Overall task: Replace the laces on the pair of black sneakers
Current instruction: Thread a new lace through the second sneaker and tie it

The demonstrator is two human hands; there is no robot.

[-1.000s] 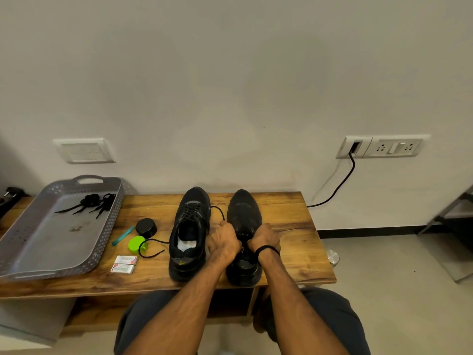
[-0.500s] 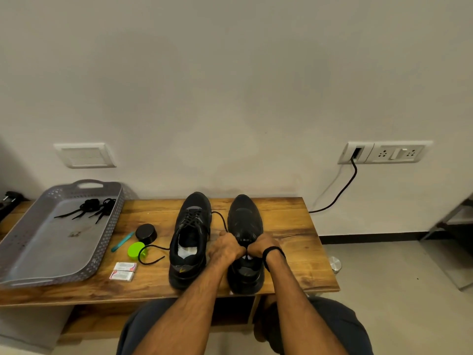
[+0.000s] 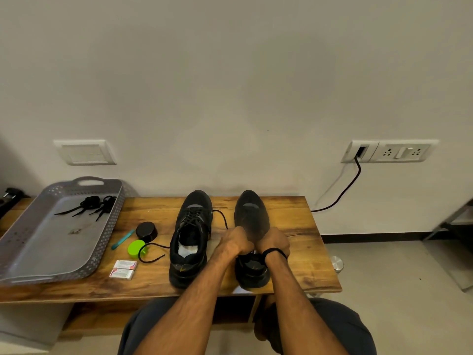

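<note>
Left sneaker (image 3: 190,219) and right sneaker (image 3: 250,213) stand side by side on the bench (image 3: 294,252). Left hand (image 3: 236,240) and right hand (image 3: 275,242) meet over the right sneaker's throat, fingers curled; the item gripped, possibly a lace, is hidden.

Green lid (image 3: 135,248); black cap (image 3: 146,230); grey tray (image 3: 51,247)

Bare counter (image 3: 299,254) lies open right of the right sneaker (image 3: 252,213). The gap between it and the left sneaker (image 3: 190,242) is narrow, crossed by a lace (image 3: 221,216). Further left, a black cap (image 3: 146,231), green lid (image 3: 135,248), teal pen (image 3: 122,239) and two packets (image 3: 125,264) crowd the space up to the tray (image 3: 106,242).
</note>
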